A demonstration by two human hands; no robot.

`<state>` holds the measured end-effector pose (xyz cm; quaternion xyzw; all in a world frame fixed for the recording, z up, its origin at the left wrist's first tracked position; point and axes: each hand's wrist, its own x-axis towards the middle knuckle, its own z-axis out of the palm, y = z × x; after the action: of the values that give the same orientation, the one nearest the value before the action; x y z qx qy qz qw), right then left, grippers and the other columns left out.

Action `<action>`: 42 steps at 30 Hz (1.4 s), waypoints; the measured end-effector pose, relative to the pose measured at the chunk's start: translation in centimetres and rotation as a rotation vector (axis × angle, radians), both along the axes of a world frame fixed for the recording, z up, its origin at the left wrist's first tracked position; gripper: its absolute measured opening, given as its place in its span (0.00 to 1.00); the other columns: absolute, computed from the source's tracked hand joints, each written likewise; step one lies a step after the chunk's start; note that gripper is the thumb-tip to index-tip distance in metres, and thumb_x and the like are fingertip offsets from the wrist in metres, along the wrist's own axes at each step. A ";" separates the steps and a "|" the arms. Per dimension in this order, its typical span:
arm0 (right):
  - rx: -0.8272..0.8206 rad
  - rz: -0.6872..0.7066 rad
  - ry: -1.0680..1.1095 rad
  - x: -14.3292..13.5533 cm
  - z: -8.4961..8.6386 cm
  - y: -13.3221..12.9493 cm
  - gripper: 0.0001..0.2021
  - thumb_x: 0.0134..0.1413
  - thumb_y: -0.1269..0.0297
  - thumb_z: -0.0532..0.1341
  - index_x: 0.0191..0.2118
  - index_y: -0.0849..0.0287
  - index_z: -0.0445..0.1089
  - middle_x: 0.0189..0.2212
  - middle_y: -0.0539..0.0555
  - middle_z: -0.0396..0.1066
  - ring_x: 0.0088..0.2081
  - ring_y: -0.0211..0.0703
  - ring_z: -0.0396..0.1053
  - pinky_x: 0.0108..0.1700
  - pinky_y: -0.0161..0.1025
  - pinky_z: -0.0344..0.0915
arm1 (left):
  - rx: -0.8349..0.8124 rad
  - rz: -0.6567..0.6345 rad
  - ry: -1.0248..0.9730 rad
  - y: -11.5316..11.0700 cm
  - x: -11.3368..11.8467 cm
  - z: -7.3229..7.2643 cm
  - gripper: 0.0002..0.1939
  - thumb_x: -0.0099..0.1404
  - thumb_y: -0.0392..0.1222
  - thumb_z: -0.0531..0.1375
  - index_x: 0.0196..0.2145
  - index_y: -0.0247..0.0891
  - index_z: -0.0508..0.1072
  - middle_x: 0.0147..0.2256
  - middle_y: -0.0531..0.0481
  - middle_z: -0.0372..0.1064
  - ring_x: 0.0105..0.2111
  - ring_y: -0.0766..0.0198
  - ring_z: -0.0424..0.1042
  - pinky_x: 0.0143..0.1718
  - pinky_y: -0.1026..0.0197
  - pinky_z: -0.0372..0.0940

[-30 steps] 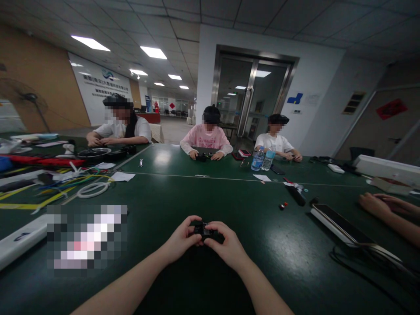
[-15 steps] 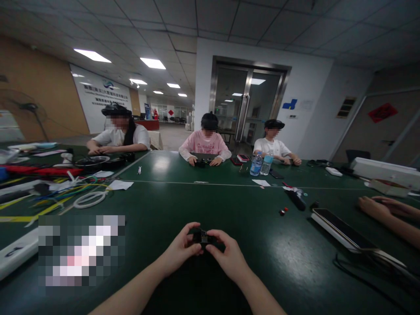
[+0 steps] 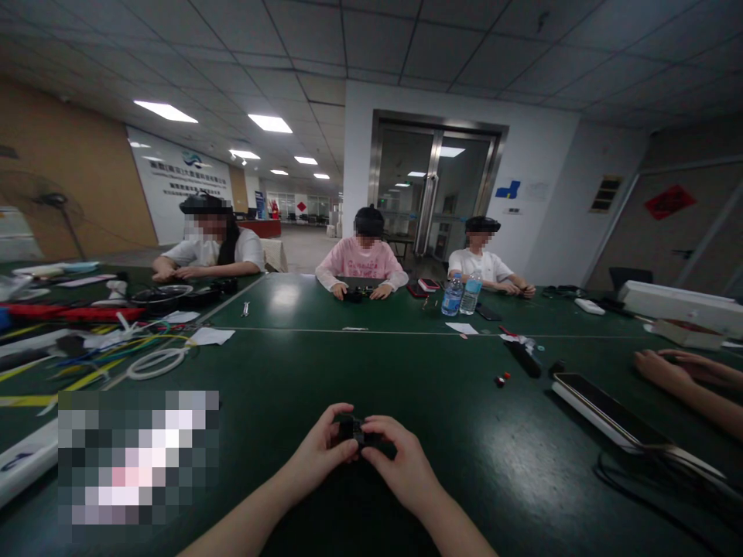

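A small black part (image 3: 355,430) with a blocky shape is held up between my two hands, over the near middle of the table. Thumb and fingers of my left hand (image 3: 319,447) close on its left side. My right hand (image 3: 402,458) pinches its right side, with fingertips along the top and the thumb below. Much of the part is covered by fingers, and its exact kind cannot be made out.
The green table (image 3: 279,371) carries loose wires and a coiled white cable (image 3: 156,363) on the left. Right of me lie a black-topped device (image 3: 607,410) and a black cable. Two water bottles (image 3: 453,295) stand farther off. Several people sit around; a co-worker's hands (image 3: 667,370) rest at right.
Both hands sit slightly lower in the picture, and the view has shifted a little. The black part appears turned, with my right fingers moved further over its top.
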<state>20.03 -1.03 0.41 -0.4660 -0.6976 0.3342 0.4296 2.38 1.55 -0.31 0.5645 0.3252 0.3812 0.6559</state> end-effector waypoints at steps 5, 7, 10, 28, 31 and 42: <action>-0.005 -0.005 -0.026 0.0 0.0 -0.1 0.13 0.45 0.73 0.61 0.39 0.51 0.71 0.46 0.51 0.67 0.49 0.45 0.65 0.51 0.44 0.60 | -0.007 0.012 0.011 -0.1 0.1 0.1 0.29 0.52 0.46 0.63 0.47 0.41 0.53 0.35 0.50 0.67 0.30 0.65 0.68 0.35 0.57 0.60; -0.007 -0.001 -0.036 0.0 0.1 -0.1 0.13 0.45 0.72 0.60 0.39 0.51 0.71 0.46 0.52 0.67 0.49 0.45 0.65 0.50 0.44 0.61 | -0.005 0.006 -0.007 -0.1 0.1 -0.1 0.29 0.52 0.46 0.63 0.47 0.41 0.53 0.35 0.49 0.67 0.30 0.65 0.68 0.35 0.58 0.60; -0.010 0.008 -0.044 0.1 0.1 -0.1 0.13 0.46 0.72 0.59 0.39 0.51 0.70 0.46 0.53 0.66 0.49 0.45 0.64 0.50 0.44 0.61 | -0.003 -0.017 -0.037 0.1 0.0 -0.4 0.29 0.53 0.45 0.63 0.48 0.41 0.53 0.36 0.49 0.67 0.30 0.65 0.68 0.34 0.58 0.60; -0.033 0.021 -0.035 0.0 1.1 -0.5 0.11 0.50 0.65 0.57 0.41 0.52 0.68 0.42 0.52 0.68 0.43 0.45 0.66 0.43 0.41 0.64 | 0.009 0.005 0.023 0.0 -0.1 0.0 0.21 0.55 0.42 0.61 0.44 0.40 0.57 0.33 0.51 0.68 0.29 0.65 0.69 0.33 0.59 0.61; -0.049 0.006 -0.031 -0.1 1.1 -0.5 0.11 0.48 0.66 0.59 0.40 0.52 0.68 0.41 0.51 0.68 0.42 0.44 0.66 0.43 0.41 0.63 | 0.012 -0.011 0.026 0.0 -0.3 0.2 0.21 0.55 0.42 0.61 0.45 0.40 0.57 0.34 0.51 0.68 0.31 0.64 0.69 0.35 0.58 0.62; -0.055 -0.020 0.029 -0.1 0.7 -0.2 0.07 0.46 0.67 0.61 0.35 0.55 0.69 0.43 0.52 0.66 0.45 0.45 0.65 0.44 0.41 0.62 | 0.060 -0.034 -0.008 -0.1 -0.1 -0.1 0.23 0.57 0.46 0.60 0.47 0.40 0.55 0.33 0.50 0.67 0.31 0.64 0.69 0.32 0.59 0.61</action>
<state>19.94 -1.25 1.14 -0.4796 -0.6771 0.3559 0.4299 2.26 1.49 -0.44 0.5881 0.3013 0.3818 0.6462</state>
